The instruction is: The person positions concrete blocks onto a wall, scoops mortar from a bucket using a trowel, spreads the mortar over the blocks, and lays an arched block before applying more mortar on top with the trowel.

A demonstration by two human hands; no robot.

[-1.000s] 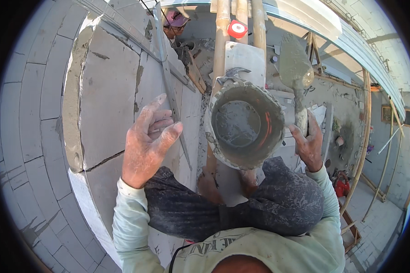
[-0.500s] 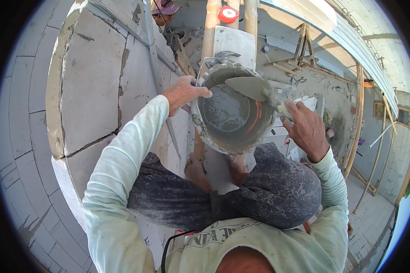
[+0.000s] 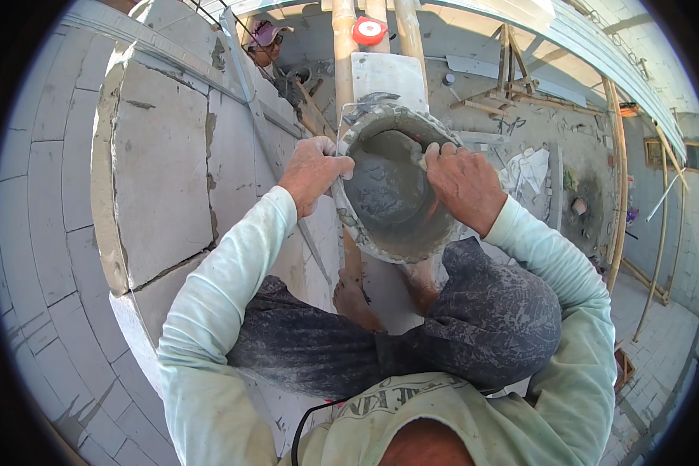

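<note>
"What is the biggest thing there?"

"The wall (image 3: 159,171) of pale blocks at the person's left, with a grey bar (image 3: 239,58) lying slantwise across its far part."

"And after that?"

"The poles (image 3: 343,70), three side by side, running away ahead of the person. Left of them, near the wall, a co-worker (image 3: 266,35) in a pink cap shows at a lower level."

"Where is the bucket?"

"The bucket (image 3: 355,231) is straight ahead, just beyond the knees, its rim crusted and grey mortar (image 3: 377,193) inside. What it rests on is hidden. A white board (image 3: 388,78) lies on the poles at its far side."

"The trowel?"

"The trowel (image 3: 394,147) has its blade down in the bucket, toward the far wall of it."

"How are the hands?"

"The right hand (image 3: 466,186) is closed round the trowel's handle, over the bucket's right side. The left hand (image 3: 316,172) grips the bucket's left rim, thumb toward the opening."

"Anything smaller?"

"A hammer (image 3: 378,99) head just past the far rim, and, smallest, a red-and-white tape (image 3: 370,31) on the poles beyond the board."
</note>
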